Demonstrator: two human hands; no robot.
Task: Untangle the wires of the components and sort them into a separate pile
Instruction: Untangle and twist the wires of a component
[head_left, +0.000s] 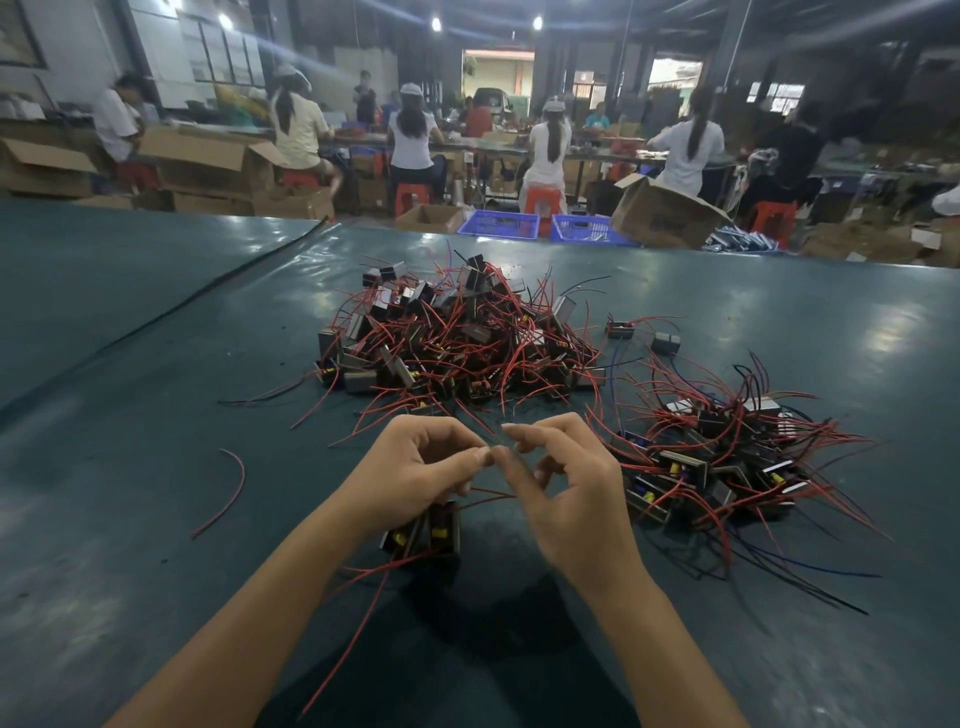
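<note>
Both hands are up close over the table (130, 415), fingertips touching. The left hand (421, 467) & right hand (566, 493) each have curled fingers, w/ thumb & 1st finger pinched tight on the red wires (491, 493) of one component (423, 532). That component, a small black block w/ yellow bits, sits just under the left hand; can't tell if it rests on the table or hangs. More of its wires trail down toward the person.

Behind the hands is the big tangled pile (457, 343), lots of blocks w/ red wires all mixed up. On the right, near the right hand, is the second pile (727, 462), w/ red, blue & black wires sticking out. Two lone blocks (621, 329) lie btw the piles, further back. One loose red wire (223, 493) lies alone on the left.

Far back, people sit at long tables, w/ blue baskets (498, 224) & cardboard boxes (665, 213) nearby.
</note>
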